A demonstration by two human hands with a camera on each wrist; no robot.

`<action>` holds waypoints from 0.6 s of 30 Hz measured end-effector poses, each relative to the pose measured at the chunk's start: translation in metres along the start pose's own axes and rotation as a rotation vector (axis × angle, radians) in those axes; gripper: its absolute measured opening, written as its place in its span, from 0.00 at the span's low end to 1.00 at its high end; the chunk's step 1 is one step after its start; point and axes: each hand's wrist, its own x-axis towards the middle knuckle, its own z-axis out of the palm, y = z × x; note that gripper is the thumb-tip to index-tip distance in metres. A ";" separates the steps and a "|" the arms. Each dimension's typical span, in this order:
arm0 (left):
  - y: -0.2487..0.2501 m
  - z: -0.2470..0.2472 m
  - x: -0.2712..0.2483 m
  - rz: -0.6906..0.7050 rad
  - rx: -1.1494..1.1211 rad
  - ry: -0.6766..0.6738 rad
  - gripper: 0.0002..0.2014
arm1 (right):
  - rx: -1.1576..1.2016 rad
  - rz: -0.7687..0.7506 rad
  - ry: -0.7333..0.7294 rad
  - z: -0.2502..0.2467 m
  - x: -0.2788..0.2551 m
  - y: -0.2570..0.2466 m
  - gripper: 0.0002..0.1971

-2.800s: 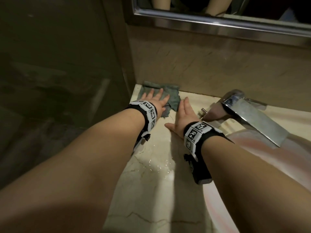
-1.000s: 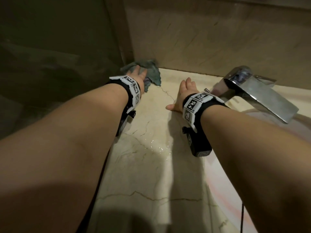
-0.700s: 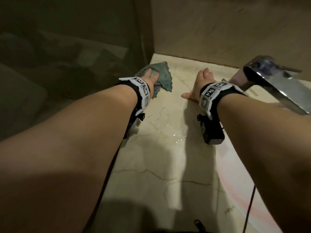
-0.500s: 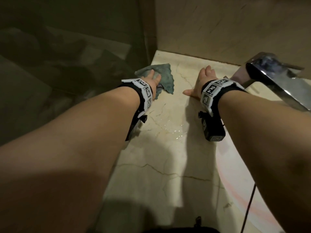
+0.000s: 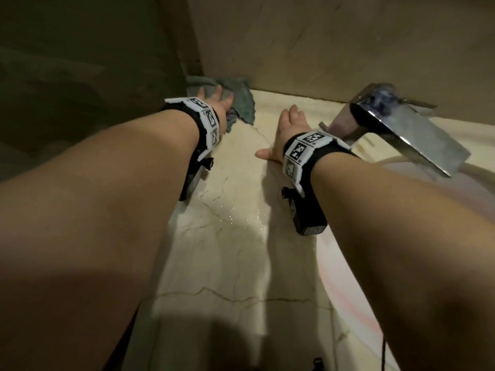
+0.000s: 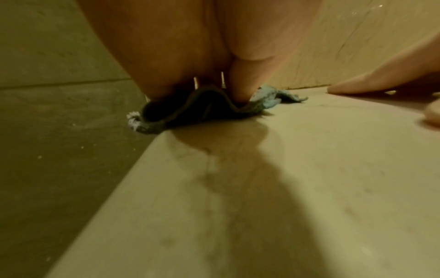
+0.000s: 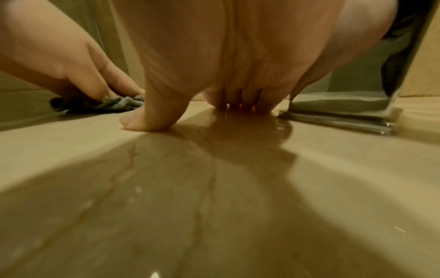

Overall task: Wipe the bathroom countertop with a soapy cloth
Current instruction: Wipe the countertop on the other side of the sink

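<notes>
A grey-green cloth [image 5: 242, 101] lies crumpled in the far left corner of the beige marble countertop [image 5: 227, 250], against the back wall. My left hand [image 5: 215, 101] presses flat on the cloth [image 6: 209, 111] with straight fingers, and a foamy bit of it hangs over the left edge. My right hand [image 5: 290, 129] lies flat on the bare stone beside the tap, fingers straight, thumb spread out to the left. The right wrist view shows its fingertips [image 7: 240, 105] on the wet surface and the cloth [image 7: 119, 104] under the other hand.
A chrome tap [image 5: 401, 127] with a flat angled spout stands right of my right hand, its base [image 7: 338, 116] close to the fingers. The basin [image 5: 375, 303] curves along the right. Water drops [image 5: 241, 215] glisten mid-counter. A dark glass partition [image 5: 80, 89] borders the left edge.
My left hand has pushed the cloth away from me, back into the far left corner against the wall. The right hand has stayed flat beside the tap.
</notes>
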 end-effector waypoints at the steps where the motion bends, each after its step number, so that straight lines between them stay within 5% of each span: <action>1: 0.001 -0.003 0.003 0.002 0.009 0.000 0.37 | 0.005 0.001 0.001 0.001 0.001 0.000 0.59; 18: 0.020 0.048 -0.054 0.126 0.013 -0.054 0.38 | 0.193 0.005 0.050 0.013 -0.019 0.002 0.58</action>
